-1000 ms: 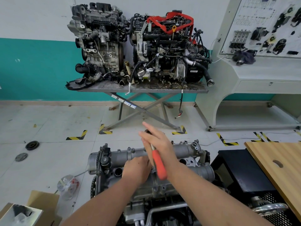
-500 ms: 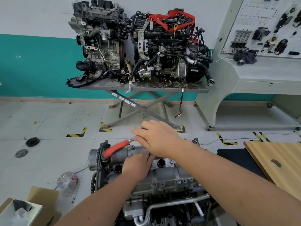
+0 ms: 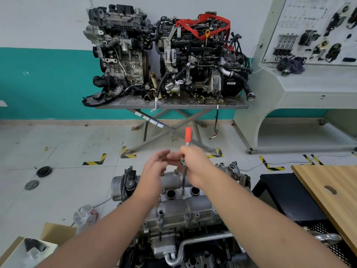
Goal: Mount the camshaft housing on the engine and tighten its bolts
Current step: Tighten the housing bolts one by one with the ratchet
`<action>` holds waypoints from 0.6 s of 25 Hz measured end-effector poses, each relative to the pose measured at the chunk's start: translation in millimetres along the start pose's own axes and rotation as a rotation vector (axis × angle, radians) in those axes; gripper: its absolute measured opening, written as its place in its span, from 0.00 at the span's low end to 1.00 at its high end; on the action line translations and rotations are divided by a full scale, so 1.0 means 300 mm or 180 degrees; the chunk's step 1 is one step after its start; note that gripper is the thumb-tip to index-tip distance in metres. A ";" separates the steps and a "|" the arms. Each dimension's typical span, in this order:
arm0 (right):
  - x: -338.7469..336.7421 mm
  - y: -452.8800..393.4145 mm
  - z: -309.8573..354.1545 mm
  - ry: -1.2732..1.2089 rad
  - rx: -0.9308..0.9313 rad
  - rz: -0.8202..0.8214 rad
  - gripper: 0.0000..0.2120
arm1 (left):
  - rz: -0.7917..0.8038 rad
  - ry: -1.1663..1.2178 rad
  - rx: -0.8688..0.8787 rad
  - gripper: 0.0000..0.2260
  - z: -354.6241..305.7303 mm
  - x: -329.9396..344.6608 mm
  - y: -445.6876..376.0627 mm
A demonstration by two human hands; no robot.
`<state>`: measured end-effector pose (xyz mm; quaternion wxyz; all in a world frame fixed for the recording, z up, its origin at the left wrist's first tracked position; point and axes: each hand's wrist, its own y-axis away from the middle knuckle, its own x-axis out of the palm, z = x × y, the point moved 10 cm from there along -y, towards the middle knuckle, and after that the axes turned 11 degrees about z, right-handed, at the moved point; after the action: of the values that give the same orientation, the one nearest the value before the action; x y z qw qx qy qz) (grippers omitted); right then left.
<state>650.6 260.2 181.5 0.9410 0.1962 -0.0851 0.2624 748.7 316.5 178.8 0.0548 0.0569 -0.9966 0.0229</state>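
Head view: camshaft housing sits low and central on top of the engine, both forearms reaching over it
Open floor: pale tiles with yellow-black corner marks lie between the engine and the scissor-leg table at the far wall
Left edge: a cardboard box near the bottom corner; two dark discs well apart on the floor
Right edge: a wooden board just beside a black stand
Housing: grey cast metal, two round open bores on top, small bolts along its near flange
Ratchet: red handle pointing up and away, extension upright, its tip on the housing between the bores
Right hand: clamped round the ratchet head
Left hand: fingers relaxed and apart, just beside the ratchet head, gripping nothing
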 end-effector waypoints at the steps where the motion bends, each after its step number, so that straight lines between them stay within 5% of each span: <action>1: -0.006 -0.001 -0.009 -0.0479 -0.0047 -0.0068 0.06 | 0.0122 -0.0108 -0.0023 0.16 -0.046 0.021 -0.017; 4: -0.016 -0.008 -0.039 -0.1452 -0.0202 -0.0062 0.08 | 0.0904 -0.1438 -0.0246 0.23 -0.132 0.142 -0.060; 6: -0.032 0.000 -0.033 -0.1434 -0.0308 -0.0091 0.14 | 0.1158 -0.2495 -0.0140 0.18 -0.169 0.207 -0.077; 10: -0.035 0.021 -0.059 -0.0898 -0.0297 0.0156 0.22 | 0.0953 -0.3755 -0.0079 0.11 -0.186 0.244 -0.118; 15: -0.055 0.032 -0.092 -0.0014 -0.0132 0.0640 0.15 | 0.0591 -0.5228 0.0229 0.19 -0.168 0.267 -0.140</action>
<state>633.2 271.5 155.1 0.9135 0.1678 -0.1119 0.3533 679.9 268.5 239.5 -0.6949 -0.0254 -0.7186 0.0103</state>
